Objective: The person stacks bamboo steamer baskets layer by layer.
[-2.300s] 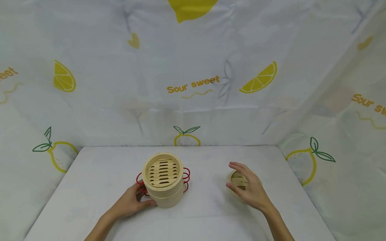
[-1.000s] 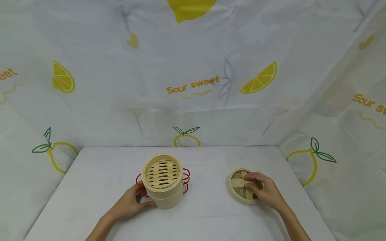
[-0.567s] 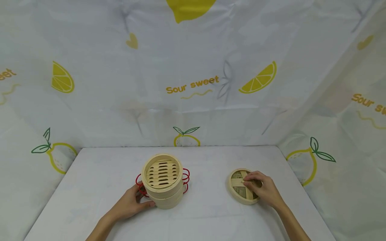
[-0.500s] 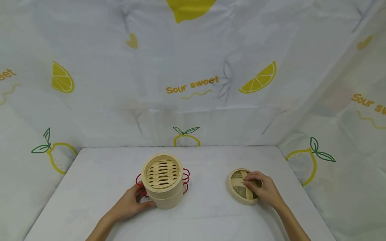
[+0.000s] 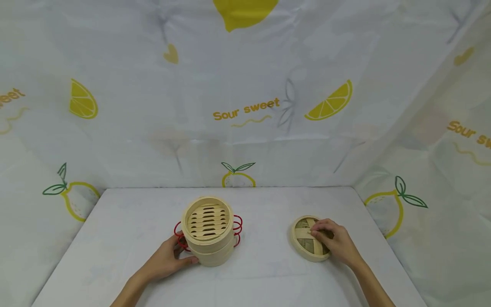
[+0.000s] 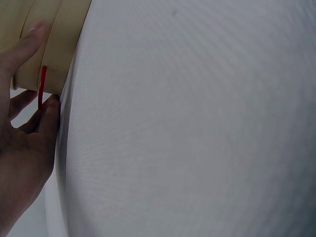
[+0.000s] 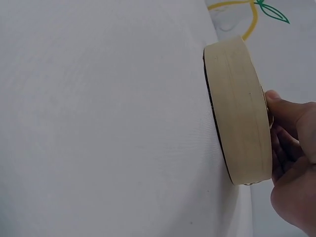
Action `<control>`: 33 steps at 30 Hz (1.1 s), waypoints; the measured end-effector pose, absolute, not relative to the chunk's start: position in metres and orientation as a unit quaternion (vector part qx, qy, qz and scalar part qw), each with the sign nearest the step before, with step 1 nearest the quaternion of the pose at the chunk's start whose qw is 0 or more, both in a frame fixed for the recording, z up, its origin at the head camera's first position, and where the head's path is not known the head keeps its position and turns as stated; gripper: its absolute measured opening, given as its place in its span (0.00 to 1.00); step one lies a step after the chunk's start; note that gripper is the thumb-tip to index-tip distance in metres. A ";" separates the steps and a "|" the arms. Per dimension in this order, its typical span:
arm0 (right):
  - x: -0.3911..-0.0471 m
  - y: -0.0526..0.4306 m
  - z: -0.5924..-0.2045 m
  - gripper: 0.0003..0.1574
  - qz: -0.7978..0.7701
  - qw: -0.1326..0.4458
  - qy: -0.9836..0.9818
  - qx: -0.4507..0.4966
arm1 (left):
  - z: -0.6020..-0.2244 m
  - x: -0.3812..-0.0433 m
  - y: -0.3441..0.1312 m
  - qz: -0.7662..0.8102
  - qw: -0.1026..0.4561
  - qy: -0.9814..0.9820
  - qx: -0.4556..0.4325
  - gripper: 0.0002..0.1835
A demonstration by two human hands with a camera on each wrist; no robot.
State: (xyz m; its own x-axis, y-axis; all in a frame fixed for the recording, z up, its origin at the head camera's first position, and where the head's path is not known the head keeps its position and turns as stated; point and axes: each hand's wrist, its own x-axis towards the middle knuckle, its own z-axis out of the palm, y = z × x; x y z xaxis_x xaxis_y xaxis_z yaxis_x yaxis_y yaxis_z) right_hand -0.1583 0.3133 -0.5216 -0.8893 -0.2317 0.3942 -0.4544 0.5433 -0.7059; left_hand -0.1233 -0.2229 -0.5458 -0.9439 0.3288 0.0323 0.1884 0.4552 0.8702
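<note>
On the left of the table, a stack of round bamboo steamer baskets (image 5: 207, 247) stands upright, its slatted top tier uncovered and red loops at both sides. My left hand (image 5: 164, 259) holds the stack low on its left side, thumb along the front wall and fingers behind by the red loops. The left wrist view shows that thumb (image 6: 24, 48) against the bamboo wall. To the right lies the woven steamer lid (image 5: 303, 245), top side up. My right hand (image 5: 341, 244) pinches at the lid's middle with thumb and fingertips; its other fingers are curled over the lid's right part.
Both things stand on a white cloth-covered table (image 5: 261, 260). Behind the table hangs a white curtain (image 5: 245, 145) printed with lemons and lettering, and it continues along both sides. A wide stretch of tabletop separates the stack from the lid.
My right hand, spread over the lid at first, has shifted right and now pinches the lid's middle. The left hand and the steamer stack have stayed in place.
</note>
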 end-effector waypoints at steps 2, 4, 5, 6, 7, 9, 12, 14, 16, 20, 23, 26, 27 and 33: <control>-0.158 0.314 -0.521 0.10 0.435 0.131 -0.868 0.202 | -0.545 -0.123 -0.222 0.502 0.071 0.848 0.154 0.47; -0.158 0.314 -0.520 0.11 0.434 0.135 -0.867 0.204 | -0.545 -0.123 -0.222 0.502 0.072 0.848 0.156 0.47; -0.158 0.314 -0.520 0.11 0.433 0.136 -0.867 0.205 | -0.544 -0.123 -0.222 0.502 0.072 0.847 0.157 0.47; -0.158 0.314 -0.519 0.11 0.433 0.137 -0.867 0.206 | -0.544 -0.123 -0.222 0.502 0.073 0.847 0.158 0.47; -0.158 0.314 -0.518 0.11 0.433 0.139 -0.867 0.206 | -0.544 -0.123 -0.221 0.502 0.074 0.847 0.157 0.47; -0.158 0.315 -0.518 0.11 0.434 0.138 -0.866 0.207 | -0.544 -0.124 -0.222 0.501 0.076 0.848 0.158 0.47; -0.158 0.315 -0.517 0.11 0.439 0.131 -0.864 0.208 | -0.544 -0.124 -0.221 0.496 0.074 0.850 0.161 0.48; -0.158 0.315 -0.516 0.11 0.441 0.126 -0.864 0.209 | -0.544 -0.125 -0.221 0.495 0.073 0.850 0.163 0.48; -0.158 0.315 -0.514 0.11 0.443 0.123 -0.863 0.211 | -0.544 -0.125 -0.221 0.494 0.072 0.851 0.165 0.48; -0.160 0.313 -0.510 0.11 0.441 0.121 -0.864 0.208 | -0.544 -0.124 -0.222 0.496 0.075 0.850 0.163 0.48; -0.159 0.311 -0.507 0.10 0.437 0.120 -0.869 0.199 | -0.543 -0.124 -0.222 0.495 0.078 0.850 0.163 0.48; -0.159 0.308 -0.503 0.10 0.435 0.120 -0.872 0.189 | -0.543 -0.123 -0.223 0.493 0.078 0.851 0.166 0.47; -0.159 0.308 -0.502 0.09 0.435 0.119 -0.872 0.189 | -0.543 -0.123 -0.223 0.492 0.077 0.851 0.166 0.47; -0.157 0.302 -0.493 0.09 0.443 0.118 -0.868 0.191 | -0.542 -0.123 -0.222 0.492 0.076 0.852 0.164 0.45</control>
